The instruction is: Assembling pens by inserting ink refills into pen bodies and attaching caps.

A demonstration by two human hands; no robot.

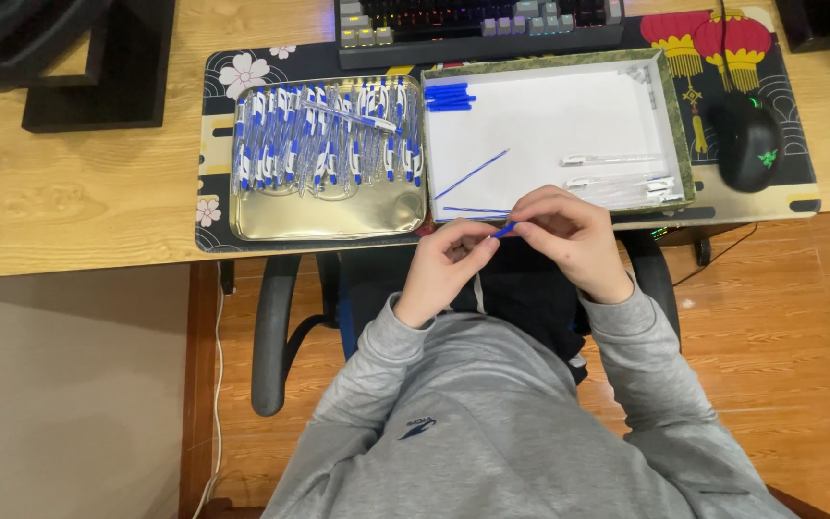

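The person is sitting at a wooden tabletop [69, 192] and is holding both hands close together just in front of its edge. The left hand [449, 259] and the right hand [569, 235] are both grasping one small blue pen part [504, 230], which is showing between the fingertips; the fingers of each hand are curling around it. The hands are almost touching each other.

Just behind the hands, a shallow white box [549, 135] is lying on a dark desk mat [218, 144]. Inside it, thin blue refills [471, 175] are lying on the white bottom, a few blue caps [449, 95] are resting in the far left corner, and some clear pen barrels [617, 178] are lying at the right side. To the left of the box, touching it, a golden metal tray [329, 216] is holding many finished blue and white pens [324, 139] in rows.

A black computer mouse [749, 142] is sitting on the mat to the right of the box, and a keyboard [477, 24] is standing behind it. The person is wearing a grey sweatshirt [492, 423].
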